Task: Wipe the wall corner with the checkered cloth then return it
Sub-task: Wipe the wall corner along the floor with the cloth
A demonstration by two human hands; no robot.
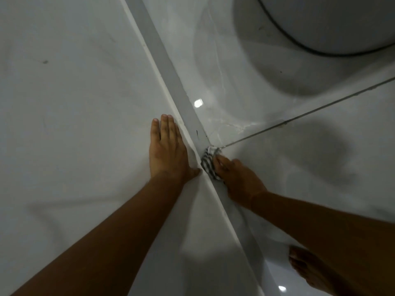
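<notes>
A small black-and-white checkered cloth (208,162) is bunched against the grey skirting strip (171,75) where the white wall (74,92) meets the glossy tiled floor (277,157). My right hand (239,180) is shut on the cloth and presses it into that corner, just below a dark grout line. My left hand (168,150) lies flat and open on the wall beside the strip, fingers together, thumb near the cloth. Most of the cloth is hidden under my right fingers.
A round white object with a dark rim (320,24) stands on the floor at the top right and casts a wide shadow. A bare foot (307,272) rests on the tiles at the lower right. A grout line (310,112) runs off to the right.
</notes>
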